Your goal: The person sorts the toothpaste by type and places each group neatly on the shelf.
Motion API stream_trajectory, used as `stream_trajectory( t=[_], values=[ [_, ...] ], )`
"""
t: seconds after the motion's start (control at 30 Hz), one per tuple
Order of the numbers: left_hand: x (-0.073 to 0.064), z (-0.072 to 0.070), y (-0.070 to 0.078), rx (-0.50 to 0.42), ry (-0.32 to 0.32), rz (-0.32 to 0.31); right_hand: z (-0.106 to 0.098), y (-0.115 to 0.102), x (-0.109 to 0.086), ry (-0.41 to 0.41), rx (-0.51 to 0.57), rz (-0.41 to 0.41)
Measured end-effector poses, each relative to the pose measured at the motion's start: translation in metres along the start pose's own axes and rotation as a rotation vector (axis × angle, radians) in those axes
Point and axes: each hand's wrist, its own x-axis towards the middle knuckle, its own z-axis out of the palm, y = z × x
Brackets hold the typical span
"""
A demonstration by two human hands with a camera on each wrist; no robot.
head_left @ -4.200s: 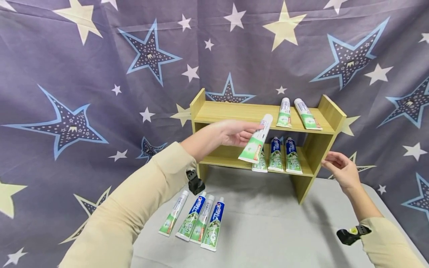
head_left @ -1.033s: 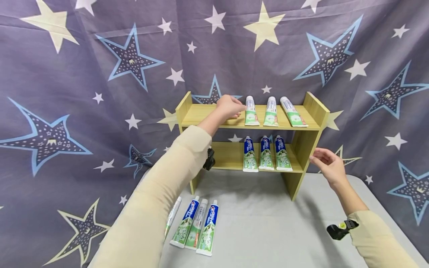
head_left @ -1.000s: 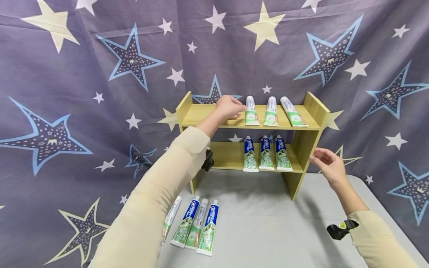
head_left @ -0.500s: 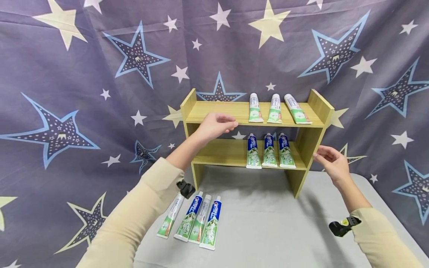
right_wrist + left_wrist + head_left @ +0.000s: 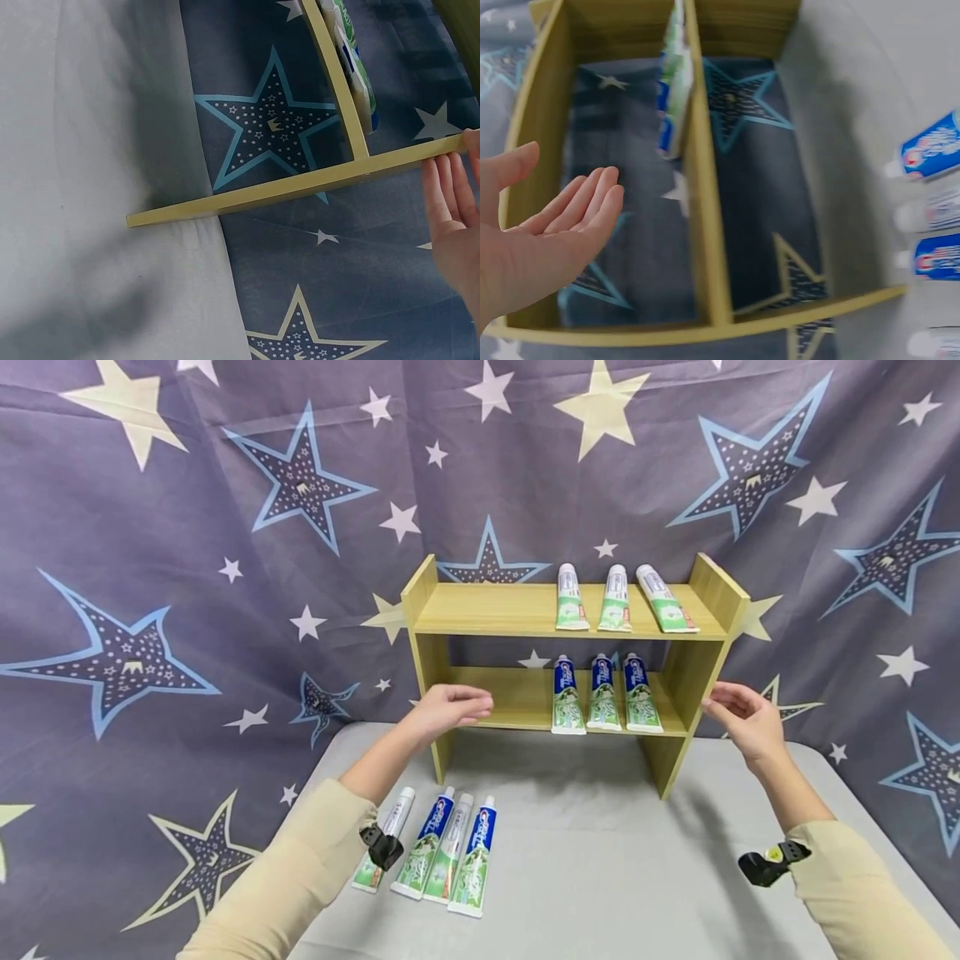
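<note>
My left hand holds nothing, its fingers loosely extended in front of the left part of the wooden two-tier shelf. In the left wrist view that hand has its thumb apart from the fingers. My right hand touches the shelf's right side panel; in the right wrist view straight fingers lie along its outer face, the thumb at its front edge. Three white-and-green toothpaste tubes lie on the upper tier, the rightmost slanted. Three blue-and-green toothpaste tubes lie on the lower tier.
Several more toothpaste tubes, of both kinds, lie side by side on the grey tabletop at the front left, one partly behind my left wrist camera. A star-patterned curtain hangs behind the shelf.
The left hand set a white-and-green tube on the upper tier left of the other two, let go, then drew back down and left. The right hand stays at the side panel.
</note>
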Motion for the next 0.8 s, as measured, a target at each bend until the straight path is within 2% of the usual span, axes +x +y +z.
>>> stream_trajectory(
  t=[0.23,0.47,0.8],
  values=[
    [-0.002,0.002,-0.041,-0.09,-0.027,-0.122,0.0,-0.003,0.0,0.003,0.01,0.019],
    [-0.002,0.01,-0.08,-0.06,-0.051,-0.185,0.001,-0.004,0.001,-0.003,0.037,0.018],
    [-0.01,0.026,-0.134,-0.059,-0.051,-0.28,-0.001,-0.001,0.001,-0.002,0.006,0.026]
  ],
)
